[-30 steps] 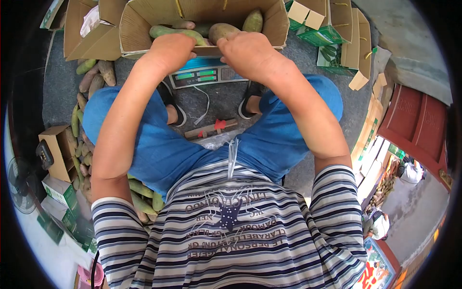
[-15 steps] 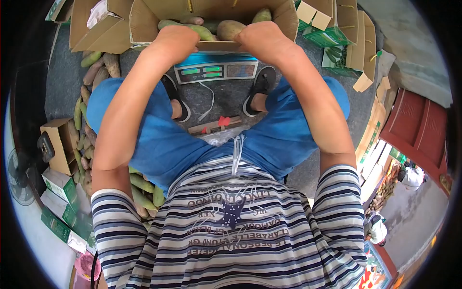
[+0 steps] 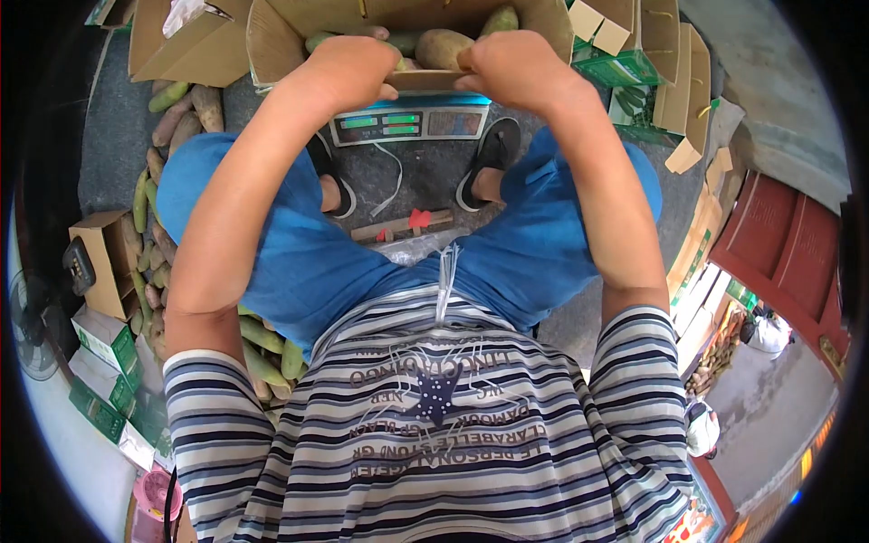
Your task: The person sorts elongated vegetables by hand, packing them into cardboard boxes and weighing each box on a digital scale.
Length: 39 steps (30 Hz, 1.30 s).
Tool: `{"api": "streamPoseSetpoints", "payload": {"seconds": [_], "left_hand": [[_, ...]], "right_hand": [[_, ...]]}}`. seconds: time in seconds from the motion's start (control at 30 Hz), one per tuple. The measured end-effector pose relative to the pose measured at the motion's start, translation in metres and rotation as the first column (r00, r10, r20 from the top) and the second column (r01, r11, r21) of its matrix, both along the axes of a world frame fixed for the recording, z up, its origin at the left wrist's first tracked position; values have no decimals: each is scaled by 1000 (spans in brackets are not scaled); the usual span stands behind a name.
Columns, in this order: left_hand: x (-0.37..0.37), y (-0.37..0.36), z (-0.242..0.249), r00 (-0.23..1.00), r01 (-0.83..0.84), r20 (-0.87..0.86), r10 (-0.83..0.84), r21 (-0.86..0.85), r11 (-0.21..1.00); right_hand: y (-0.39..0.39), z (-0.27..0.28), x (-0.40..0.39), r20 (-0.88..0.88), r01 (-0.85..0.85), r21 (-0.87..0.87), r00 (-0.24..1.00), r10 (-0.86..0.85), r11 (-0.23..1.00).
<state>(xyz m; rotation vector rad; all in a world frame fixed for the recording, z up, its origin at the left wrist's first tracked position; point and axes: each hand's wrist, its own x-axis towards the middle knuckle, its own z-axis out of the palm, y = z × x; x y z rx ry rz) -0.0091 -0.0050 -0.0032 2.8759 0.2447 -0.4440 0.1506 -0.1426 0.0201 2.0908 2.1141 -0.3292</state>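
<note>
A cardboard box (image 3: 272,45) stands on a digital scale (image 3: 412,129) between my feet. My left hand (image 3: 355,71) is closed over the box's near edge, its thumb on the outer side and its other fingers out of sight within. Farther right on the same edge, my right hand (image 3: 518,71) grips in the same way. Inside the box lie thick, elongated green and brownish vegetables, among them a large brown one (image 3: 443,49) between my hands. Green digits glow on the scale's display.
Long green and brown vegetables (image 3: 181,113) are heaped on the floor at my left. Open cardboard boxes (image 3: 186,45) and green-and-white cartons (image 3: 625,63) flank the middle box. Near my feet lies a wooden strip (image 3: 398,226) with red pieces. A fan (image 3: 34,326) stands far left.
Both hands have shifted along the box's near edge, and their thumbs now show on its outer side. The box appears slightly farther right and higher in view.
</note>
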Motion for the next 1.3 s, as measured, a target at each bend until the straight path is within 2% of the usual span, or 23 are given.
{"api": "streamPoseSetpoints", "payload": {"seconds": [0.03,0.13,0.17,0.27,0.37,0.47,0.57,0.67,0.7,0.73,0.77,0.8,0.83,0.9,0.93,1.0,1.2,1.3], "left_hand": [[-1,0,-2,999,2,39,-2,5,1000],[-1,-4,4,997,-9,81,9,-2,1000],[0,-5,7,996,-13,83,13,-6,1000],[3,-7,6,993,-19,117,21,-19,1000],[5,-7,4,994,-15,106,17,-18,1000],[4,-6,-1,990,5,140,-4,-6,1000],[5,-7,2,995,9,104,-7,-14,1000],[2,1,-12,985,75,156,-73,-7,997],[5,2,-14,991,66,119,-64,-12,998],[6,1,-13,994,66,88,-64,-20,998],[7,0,-12,998,61,39,-59,-43,997],[8,-1,-9,998,54,-13,-54,-61,997],[9,-2,-5,999,45,-21,-46,-58,997],[9,-7,-1,999,33,-10,-34,-53,998],[9,-8,0,999,29,15,-29,-51,998],[10,-10,1,1000,18,20,-17,-52,998],[10,-11,3,1000,0,5,1,-49,999],[10,-11,4,1000,-5,-10,5,-55,998]], "right_hand": [[0,9,-3,-51,25,0,998,-25,1000],[1,18,-8,-54,28,262,998,-15,965],[3,34,-8,-45,6,130,999,0,992],[0,36,-10,-105,15,164,994,3,986],[0,24,-10,-94,0,142,995,13,990],[0,21,-9,-81,-27,187,996,42,982],[0,17,-10,-113,-38,228,992,65,973],[1,12,-11,-149,3,245,988,34,970],[5,16,-11,-63,-25,116,998,33,993],[6,1,-11,-151,22,279,988,22,960],[9,7,-12,-83,13,156,997,0,988],[10,13,-13,-100,34,125,995,-22,992],[10,7,-11,-59,-27,210,997,40,977],[16,4,-11,-141,45,276,990,-5,960],[14,21,-12,-101,50,250,995,-25,967],[14,28,-10,-121,92,352,991,-53,931],[-16,45,-7,-234,238,615,965,-114,751],[-41,46,4,-278,318,569,942,-186,759]]}}
